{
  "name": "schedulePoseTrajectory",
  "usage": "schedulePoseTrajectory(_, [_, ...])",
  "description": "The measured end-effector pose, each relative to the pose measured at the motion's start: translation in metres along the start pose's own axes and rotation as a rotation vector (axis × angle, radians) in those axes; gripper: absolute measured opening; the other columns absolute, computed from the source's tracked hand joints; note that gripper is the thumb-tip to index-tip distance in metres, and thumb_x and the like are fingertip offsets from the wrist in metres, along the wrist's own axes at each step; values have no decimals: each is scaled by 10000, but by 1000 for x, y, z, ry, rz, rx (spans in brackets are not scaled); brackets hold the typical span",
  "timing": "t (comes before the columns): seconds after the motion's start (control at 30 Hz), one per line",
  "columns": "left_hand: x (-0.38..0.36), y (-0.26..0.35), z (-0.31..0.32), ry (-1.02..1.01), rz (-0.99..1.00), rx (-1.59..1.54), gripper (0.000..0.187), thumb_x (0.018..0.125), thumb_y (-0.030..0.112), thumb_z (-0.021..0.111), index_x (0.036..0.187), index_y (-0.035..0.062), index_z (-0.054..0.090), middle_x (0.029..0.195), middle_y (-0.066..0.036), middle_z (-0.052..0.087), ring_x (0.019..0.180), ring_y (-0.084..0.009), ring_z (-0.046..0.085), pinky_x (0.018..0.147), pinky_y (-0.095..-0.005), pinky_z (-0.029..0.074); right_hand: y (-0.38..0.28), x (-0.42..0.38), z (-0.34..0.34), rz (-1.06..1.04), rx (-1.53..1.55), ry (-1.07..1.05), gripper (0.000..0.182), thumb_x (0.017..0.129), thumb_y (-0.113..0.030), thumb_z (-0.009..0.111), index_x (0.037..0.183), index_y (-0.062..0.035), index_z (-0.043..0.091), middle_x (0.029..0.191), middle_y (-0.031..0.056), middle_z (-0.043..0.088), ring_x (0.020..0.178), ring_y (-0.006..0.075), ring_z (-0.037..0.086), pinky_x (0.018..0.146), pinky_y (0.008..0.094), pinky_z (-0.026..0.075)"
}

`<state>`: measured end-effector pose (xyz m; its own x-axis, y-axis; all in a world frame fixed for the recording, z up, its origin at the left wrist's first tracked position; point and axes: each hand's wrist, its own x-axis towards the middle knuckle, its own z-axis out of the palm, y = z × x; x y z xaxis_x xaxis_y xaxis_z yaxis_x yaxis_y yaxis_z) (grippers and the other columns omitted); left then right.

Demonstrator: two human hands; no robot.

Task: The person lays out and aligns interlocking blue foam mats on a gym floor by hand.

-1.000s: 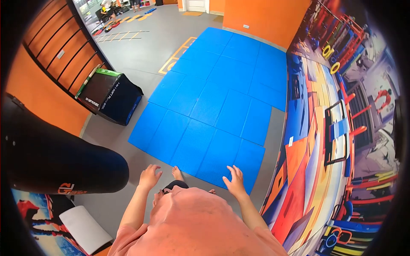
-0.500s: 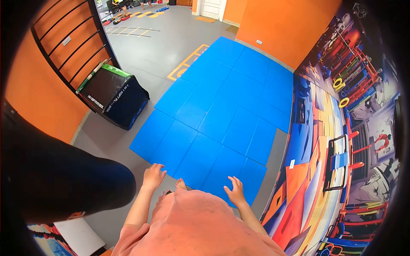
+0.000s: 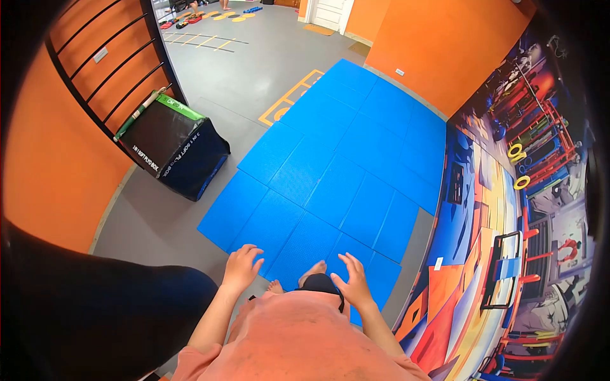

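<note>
My left hand (image 3: pixel 243 268) hangs in the air in front of my body with its fingers apart and nothing in it. My right hand (image 3: pixel 352 279) is raised on the other side, fingers spread and holding nothing. Below both hands lie blue floor mats (image 3: pixel 330 165), joined edge to edge. A bare foot (image 3: pixel 312 272) is on the mats between my hands, and part of my other foot (image 3: pixel 275 287) shows just beside it. Neither hand touches anything.
A dark punching bag (image 3: pixel 114 305) bulges in at the lower left. Behind it stand a black plyo box (image 3: pixel 171 146) and wall bars (image 3: pixel 121 70). A mural wall (image 3: pixel 470 254) runs along the right, an orange wall (image 3: pixel 432 57) at the back. Far off, a person's legs (image 3: pixel 225 5) show.
One foot has come forward onto the mats. The dark bag sits lower in view, and the mats and plyo box have shifted slightly down and right. Both hands stay raised.
</note>
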<state>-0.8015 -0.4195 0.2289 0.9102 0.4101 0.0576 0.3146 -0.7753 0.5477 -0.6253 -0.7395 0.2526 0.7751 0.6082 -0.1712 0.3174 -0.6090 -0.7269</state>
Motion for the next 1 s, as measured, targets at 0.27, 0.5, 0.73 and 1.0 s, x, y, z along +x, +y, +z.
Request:
schedulePoseTrajectory(0.27, [117, 46, -41, 104, 53, 15, 308, 951, 210, 770, 1239, 108, 730, 1375, -131, 666, 1278, -353, 613, 1065, -480, 477, -30, 112, -61, -128, -29, 36, 605, 988, -297, 728, 1535, -111, 547, 1624, 193, 473, 1552, 387, 384, 1254, 523, 328])
schedulePoseTrajectory(0.5, [228, 82, -54, 126, -33, 56, 336, 965, 238, 767, 1266, 98, 717, 1398, -153, 647, 1315, -353, 594, 1075, -484, 477, -17, 248, -123, -228, -56, 9, 563, 1004, -293, 712, 1514, -104, 568, 1604, 198, 498, 1543, 381, 400, 1252, 523, 334])
schedulePoseTrajectory(0.73, [320, 107, -37, 138, -93, 67, 321, 959, 237, 772, 1246, 102, 729, 1381, -137, 659, 1283, -343, 618, 1058, -471, 484, -17, 371, -166, -428, -126, -45, 521, 1004, -287, 723, 1470, -91, 596, 1563, 210, 531, 1511, 394, 438, 1217, 520, 374])
schedulePoseTrajectory(1.0, [373, 75, -34, 205, -208, 34, 386, 923, 203, 794, 1275, 84, 693, 1347, -123, 671, 1244, -330, 635, 1006, -454, 489, -51, 478, -155, -530, -118, -223, 484, 996, -273, 734, 1437, -105, 625, 1542, 207, 541, 1469, 399, 478, 1193, 518, 396])
